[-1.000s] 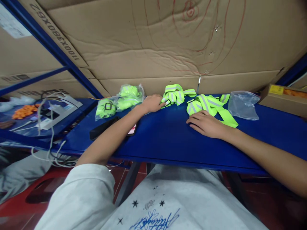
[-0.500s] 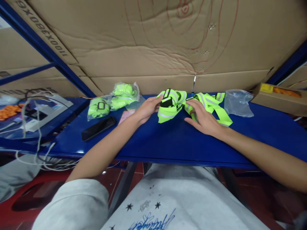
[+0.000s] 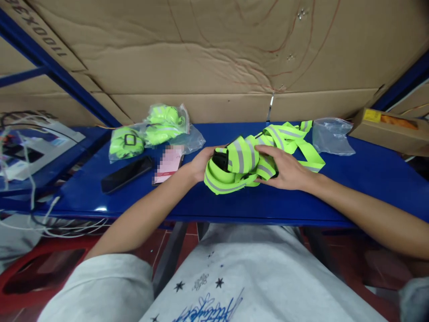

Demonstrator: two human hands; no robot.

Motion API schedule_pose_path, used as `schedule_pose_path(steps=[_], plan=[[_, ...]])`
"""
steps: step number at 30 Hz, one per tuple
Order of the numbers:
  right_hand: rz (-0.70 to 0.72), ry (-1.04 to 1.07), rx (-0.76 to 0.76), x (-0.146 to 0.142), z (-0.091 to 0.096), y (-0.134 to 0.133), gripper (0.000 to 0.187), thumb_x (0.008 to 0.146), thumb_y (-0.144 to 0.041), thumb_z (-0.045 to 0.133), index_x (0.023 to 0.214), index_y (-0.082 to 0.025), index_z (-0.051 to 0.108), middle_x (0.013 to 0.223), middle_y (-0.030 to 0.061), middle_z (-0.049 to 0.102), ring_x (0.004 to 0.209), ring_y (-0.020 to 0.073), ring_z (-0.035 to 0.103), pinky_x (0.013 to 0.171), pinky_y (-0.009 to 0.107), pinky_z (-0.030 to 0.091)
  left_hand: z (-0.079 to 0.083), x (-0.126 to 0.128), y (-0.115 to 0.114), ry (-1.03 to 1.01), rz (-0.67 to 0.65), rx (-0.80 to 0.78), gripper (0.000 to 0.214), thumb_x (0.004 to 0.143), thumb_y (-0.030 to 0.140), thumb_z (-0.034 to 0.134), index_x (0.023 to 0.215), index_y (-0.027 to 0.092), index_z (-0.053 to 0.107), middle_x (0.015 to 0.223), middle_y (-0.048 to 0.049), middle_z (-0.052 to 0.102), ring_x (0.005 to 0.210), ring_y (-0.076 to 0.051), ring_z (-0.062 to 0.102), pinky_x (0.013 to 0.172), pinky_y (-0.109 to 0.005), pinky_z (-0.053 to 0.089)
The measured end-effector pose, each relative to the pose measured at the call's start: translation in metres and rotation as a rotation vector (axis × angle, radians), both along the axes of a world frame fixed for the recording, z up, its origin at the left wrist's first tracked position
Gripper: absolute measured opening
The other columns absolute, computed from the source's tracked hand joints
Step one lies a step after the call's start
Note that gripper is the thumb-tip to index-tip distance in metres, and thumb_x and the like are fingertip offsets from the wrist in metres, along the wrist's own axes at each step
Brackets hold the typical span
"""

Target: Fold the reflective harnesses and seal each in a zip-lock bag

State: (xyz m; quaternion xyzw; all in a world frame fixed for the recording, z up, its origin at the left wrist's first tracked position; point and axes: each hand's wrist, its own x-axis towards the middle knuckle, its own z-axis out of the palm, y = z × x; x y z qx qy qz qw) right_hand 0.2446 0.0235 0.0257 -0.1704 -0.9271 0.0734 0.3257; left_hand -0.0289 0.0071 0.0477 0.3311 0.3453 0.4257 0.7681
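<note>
Lime-green and grey: holding a bundled reflective strap [image 3: 239,156] between left hand [image 3: 202,164] and right hand [image 3: 284,169], over the blue worktop [image 3: 368,183], just beside a looser strap [image 3: 288,133].

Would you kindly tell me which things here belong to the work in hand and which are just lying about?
Work in hand:
bundled reflective strap, held between left hand and right hand
likely also loose strap, bagged straps, clear bag

Apparently lying about:
black case
phone
cardboard box

The straps [image 3: 246,154] are neon yellow-green with silver-grey stripes, the table [image 3: 208,203] plain blue
</note>
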Motion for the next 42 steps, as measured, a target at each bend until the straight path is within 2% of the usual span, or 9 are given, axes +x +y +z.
schedule_pose_path(steps=[6, 9, 13, 16, 20, 25, 33, 38, 42], plan=[[-0.368, 0.098, -0.293, 0.003, 0.013, -0.002, 0.058, 0.092, -0.05, 0.073, 0.139, -0.024, 0.053, 0.14, 0.0126, 0.064, 0.127, 0.0348, 0.064, 0.106, 0.051, 0.052, -0.005, -0.001, 0.009, 0.072, -0.197, 0.018, 0.078, 0.085, 0.086, 0.06, 0.121, 0.019, 0.073, 0.114, -0.0144, 0.079, 0.118, -0.036, 0.072, 0.097, -0.048, 0.06], [-0.259, -0.093, -0.272, 0.015, 0.023, 0.005, 0.078, 0.086, -0.064, 0.076, 0.148, -0.025, 0.05, 0.147, 0.0165, 0.057, 0.138, 0.0407, 0.053, 0.116, 0.062, 0.043, -0.005, 0.003, 0.001, 0.135, -0.162, 0.191, 0.08, 0.069, 0.059, 0.094, 0.136, 0.025, 0.064, 0.124, -0.0112, 0.077, 0.117, -0.035, 0.072, 0.097, -0.045, 0.059], [-0.06, -0.214, -0.216, 0.023, 0.032, 0.002, 0.103, 0.082, -0.094, 0.051, 0.162, -0.031, 0.037, 0.165, 0.0161, 0.032, 0.156, 0.0445, 0.03, 0.124, 0.067, 0.03, -0.001, 0.01, -0.01, 0.3, -0.05, 0.372, 0.095, 0.059, 0.029, 0.101, 0.143, 0.025, 0.055, 0.138, -0.0122, 0.07, 0.127, -0.035, 0.067, 0.107, -0.046, 0.055], [-0.166, 0.035, -0.092, 0.016, 0.03, -0.006, 0.096, 0.091, -0.092, 0.028, 0.165, -0.031, 0.029, 0.165, 0.0151, 0.029, 0.157, 0.0426, 0.028, 0.123, 0.065, 0.032, -0.003, 0.012, -0.012, 0.397, -0.011, 0.559, 0.103, 0.062, 0.03, 0.099, 0.151, 0.023, 0.047, 0.149, -0.0138, 0.062, 0.143, -0.036, 0.055, 0.118, -0.05, 0.048], [-0.28, 0.093, 0.115, 0.001, 0.02, -0.017, 0.102, 0.088, -0.089, 0.048, 0.167, -0.031, 0.02, 0.168, 0.0177, 0.027, 0.156, 0.0477, 0.027, 0.119, 0.069, 0.032, -0.009, 0.015, -0.013, 0.535, -0.172, 0.784, 0.118, 0.065, 0.032, 0.097, 0.162, 0.024, 0.03, 0.165, -0.0163, 0.043, 0.155, -0.037, 0.039, 0.127, -0.055, 0.035], [-0.151, -0.14, 0.233, -0.004, 0.017, -0.023, 0.076, 0.098, -0.066, 0.061, 0.159, -0.028, 0.038, 0.156, 0.0174, 0.05, 0.141, 0.0379, 0.052, 0.114, 0.055, 0.036, -0.01, 0.017, -0.018, 0.629, -0.314, 0.95, 0.105, 0.074, 0.04, 0.092, 0.16, 0.023, 0.036, 0.168, -0.015, 0.037, 0.158, -0.034, 0.033, 0.131, -0.052, 0.027], [-0.282, -0.039, 0.352, 0.013, 0.023, -0.016, 0.022, 0.103, -0.03, 0.054, 0.115, -0.035, 0.072, 0.106, 0.0014, 0.074, 0.092, 0.0224, 0.068, 0.1, 0.049, 0.038, -0.002, 0.014, -0.013, 0.633, -0.338, 0.646, 0.075, 0.089, 0.074, 0.065, 0.145, 0.024, 0.06, 0.149, -0.0089, 0.061, 0.14, -0.032, 0.055, 0.116, -0.043, 0.046], [-0.473, 0.057, 0.314, 0.025, 0.026, -0.009, 0.031, 0.103, -0.043, 0.05, 0.105, -0.031, 0.078, 0.101, 0.0073, 0.075, 0.094, 0.0305, 0.069, 0.103, 0.061, 0.036, 0.005, 0.014, -0.018, 0.661, -0.374, 0.706, 0.071, 0.085, 0.053, 0.08, 0.145, 0.023, 0.058, 0.142, -0.0081, 0.066, 0.13, -0.03, 0.062, 0.107, -0.038, 0.05], [-0.5, 0.023, 0.331, 0.021, 0.031, -0.013, 0.028, 0.101, -0.047, 0.057, 0.116, -0.039, 0.078, 0.111, 0.0087, 0.073, 0.118, 0.0392, 0.066, 0.108, 0.068, 0.032, 0.006, 0.014, -0.023, 0.897, -0.084, 1.022, 0.056, 0.088, 0.045, 0.078, 0.136, 0.02, 0.062, 0.133, -0.0096, 0.068, 0.122, -0.027, 0.064, 0.106, -0.038, 0.049]])
